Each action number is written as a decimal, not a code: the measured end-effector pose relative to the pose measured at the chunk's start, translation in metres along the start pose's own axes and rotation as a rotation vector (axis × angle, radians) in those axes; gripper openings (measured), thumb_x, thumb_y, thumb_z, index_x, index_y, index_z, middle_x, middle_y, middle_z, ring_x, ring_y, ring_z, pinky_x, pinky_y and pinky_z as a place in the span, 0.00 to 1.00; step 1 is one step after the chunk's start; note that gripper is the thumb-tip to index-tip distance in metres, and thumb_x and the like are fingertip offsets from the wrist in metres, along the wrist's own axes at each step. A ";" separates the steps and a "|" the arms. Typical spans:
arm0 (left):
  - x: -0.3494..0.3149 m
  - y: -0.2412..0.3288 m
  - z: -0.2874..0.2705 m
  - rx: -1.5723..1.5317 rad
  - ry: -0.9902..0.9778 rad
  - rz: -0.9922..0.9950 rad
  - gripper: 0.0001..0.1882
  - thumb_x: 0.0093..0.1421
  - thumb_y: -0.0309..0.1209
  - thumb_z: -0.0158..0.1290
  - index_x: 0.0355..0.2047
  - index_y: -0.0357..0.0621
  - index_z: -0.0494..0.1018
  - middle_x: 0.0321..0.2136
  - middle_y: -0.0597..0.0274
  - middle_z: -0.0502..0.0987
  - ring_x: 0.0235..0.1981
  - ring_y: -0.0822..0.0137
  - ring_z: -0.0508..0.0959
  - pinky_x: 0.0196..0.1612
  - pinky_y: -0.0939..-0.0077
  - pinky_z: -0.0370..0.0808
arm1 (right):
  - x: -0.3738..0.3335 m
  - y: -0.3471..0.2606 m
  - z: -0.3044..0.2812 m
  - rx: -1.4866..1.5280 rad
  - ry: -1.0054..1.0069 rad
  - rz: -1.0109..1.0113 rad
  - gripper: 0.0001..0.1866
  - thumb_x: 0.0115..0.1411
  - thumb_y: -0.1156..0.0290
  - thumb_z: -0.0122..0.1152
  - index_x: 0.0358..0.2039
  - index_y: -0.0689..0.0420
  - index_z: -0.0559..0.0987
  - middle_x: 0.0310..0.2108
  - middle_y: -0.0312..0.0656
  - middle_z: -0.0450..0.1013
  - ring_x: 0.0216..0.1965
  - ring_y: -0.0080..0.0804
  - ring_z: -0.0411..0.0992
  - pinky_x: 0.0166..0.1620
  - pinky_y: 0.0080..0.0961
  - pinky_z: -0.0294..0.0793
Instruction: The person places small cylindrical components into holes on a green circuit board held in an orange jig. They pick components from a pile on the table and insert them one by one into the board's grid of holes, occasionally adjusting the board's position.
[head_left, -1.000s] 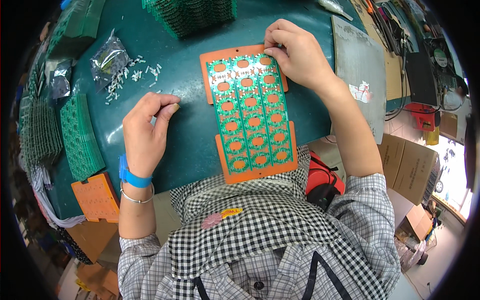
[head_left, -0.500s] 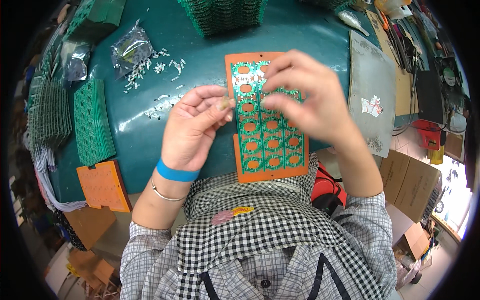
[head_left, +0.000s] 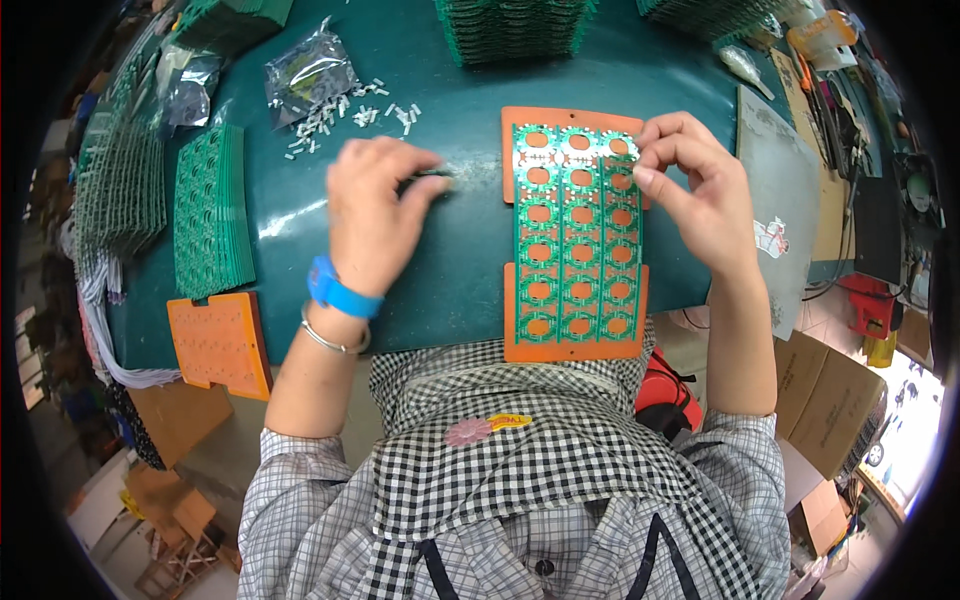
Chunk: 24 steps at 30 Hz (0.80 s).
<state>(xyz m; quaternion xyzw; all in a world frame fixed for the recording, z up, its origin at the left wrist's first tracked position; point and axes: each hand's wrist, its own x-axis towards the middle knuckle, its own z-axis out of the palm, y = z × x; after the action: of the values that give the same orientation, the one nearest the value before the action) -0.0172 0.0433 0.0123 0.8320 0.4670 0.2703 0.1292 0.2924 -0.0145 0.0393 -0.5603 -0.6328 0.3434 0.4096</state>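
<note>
A green circuit board panel (head_left: 561,232) with several rows of ring-shaped boards lies on an orange fixture plate (head_left: 508,345). White parts sit along its top rows. At the panel's upper right edge is my right hand (head_left: 700,190), thumb and forefinger closed near the board; anything between the tips is too small to make out. My left hand (head_left: 380,205), wearing a blue wristband (head_left: 340,290), hovers over the table left of the panel. Its fingers are curled and blurred, so their grip is unclear. Beyond it lie loose small white parts (head_left: 318,125) beside a clear plastic bag (head_left: 312,75).
Stacked green panels (head_left: 213,210) stand at the left, with another tall stack (head_left: 515,30) at the back. An orange plate (head_left: 215,345) rests at the table's left front. A grey board (head_left: 765,190), tools and a cardboard box (head_left: 828,395) are on the right.
My hands have moved apart: the left went left and away from the panel, the right shifted right to its upper right edge. The view has shifted slightly.
</note>
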 end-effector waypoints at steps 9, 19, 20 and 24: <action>-0.002 -0.016 0.009 0.134 -0.115 -0.014 0.07 0.54 0.25 0.65 0.29 0.43 0.76 0.28 0.63 0.76 0.36 0.57 0.73 0.41 0.63 0.69 | 0.010 0.042 -0.010 -0.180 -0.011 -0.012 0.04 0.57 0.79 0.67 0.28 0.63 0.79 0.41 0.37 0.75 0.39 0.29 0.74 0.41 0.27 0.76; -0.002 -0.001 0.000 -0.254 -0.074 -0.151 0.06 0.63 0.20 0.57 0.40 0.37 0.80 0.29 0.60 0.78 0.29 0.72 0.75 0.34 0.78 0.71 | 0.008 0.048 -0.007 -0.270 -0.009 -0.095 0.05 0.56 0.79 0.68 0.27 0.62 0.78 0.40 0.39 0.75 0.38 0.35 0.76 0.41 0.29 0.77; -0.002 -0.001 0.000 -0.257 -0.076 -0.133 0.06 0.63 0.20 0.58 0.39 0.38 0.81 0.28 0.59 0.77 0.28 0.70 0.75 0.33 0.77 0.71 | 0.008 0.047 -0.007 -0.278 -0.009 -0.097 0.05 0.56 0.79 0.68 0.27 0.62 0.78 0.40 0.39 0.75 0.37 0.35 0.76 0.41 0.29 0.77; -0.004 0.004 -0.002 -0.300 -0.095 -0.175 0.05 0.63 0.21 0.58 0.38 0.38 0.81 0.27 0.60 0.77 0.27 0.69 0.74 0.32 0.77 0.71 | 0.009 0.046 -0.006 -0.283 -0.018 -0.105 0.05 0.56 0.79 0.68 0.27 0.62 0.78 0.40 0.39 0.75 0.36 0.34 0.76 0.40 0.29 0.76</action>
<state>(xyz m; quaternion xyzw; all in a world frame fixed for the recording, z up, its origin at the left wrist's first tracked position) -0.0170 0.0381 0.0141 0.7714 0.4855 0.2849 0.2969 0.3175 0.0004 0.0019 -0.5755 -0.7069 0.2342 0.3382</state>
